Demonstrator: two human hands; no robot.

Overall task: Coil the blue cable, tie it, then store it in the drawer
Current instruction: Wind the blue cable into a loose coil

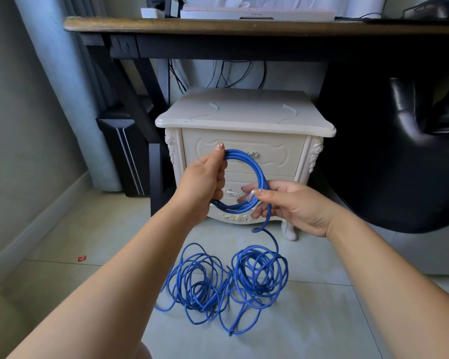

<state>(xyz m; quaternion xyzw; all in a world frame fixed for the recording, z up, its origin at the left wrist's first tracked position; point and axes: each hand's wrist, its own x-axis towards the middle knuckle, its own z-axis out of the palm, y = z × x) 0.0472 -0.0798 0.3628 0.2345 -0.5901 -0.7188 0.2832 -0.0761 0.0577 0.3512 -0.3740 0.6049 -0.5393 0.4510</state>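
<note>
Before the cabinet (244,117), left hand (205,180) grips the coil (255,168) to anchor its turns; right hand (290,206) pinches trailing cable (269,216) to feed another loop from the slack (226,281) below.

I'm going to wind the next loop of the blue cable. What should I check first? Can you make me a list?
1. Grip: the left hand holds the coil: ok.
2. Feed: the right hand pinches the strand that runs down to the floor: ok.
3. No knots in the loose pile on the floor: cannot tell, the loops overlap.
4. The drawer is open for storing: not ok, it is closed.
5. Something to tie with: cannot tell, none in view.
</note>
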